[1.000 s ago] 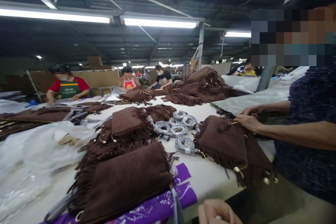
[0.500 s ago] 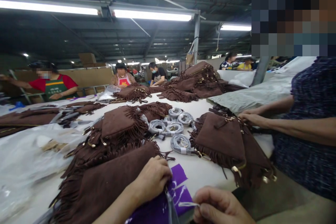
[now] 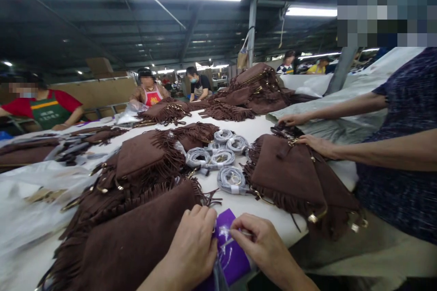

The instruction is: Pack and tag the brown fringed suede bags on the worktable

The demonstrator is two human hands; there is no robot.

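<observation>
My left hand (image 3: pixel 195 243) is closed around the upper end of a grey plastic-wrapped strap (image 3: pixel 220 277), which hangs below the fingers. Most of the gripped part is hidden. Close on its right, my right hand (image 3: pixel 262 245) pinches a thin white string (image 3: pixel 226 242), mostly covered by the fingers. Beneath both hands lies a shiny purple sheet (image 3: pixel 235 263). A brown fringed bag (image 3: pixel 136 236) lies flat beside my left hand. Beyond the hands sit several coiled, grey-wrapped straps (image 3: pixel 232 179).
More brown bags lie piled left (image 3: pixel 141 154), right (image 3: pixel 290 175) and at the back (image 3: pixel 252 88). Clear plastic (image 3: pixel 44 204) covers the table's left side. A co-worker (image 3: pixel 399 145) at right has both hands on the right-hand bags. Other people work across the table.
My right hand has moved up and left with the string, close to my left hand. The co-worker's hands have spread apart over the bags. My view has tilted down.
</observation>
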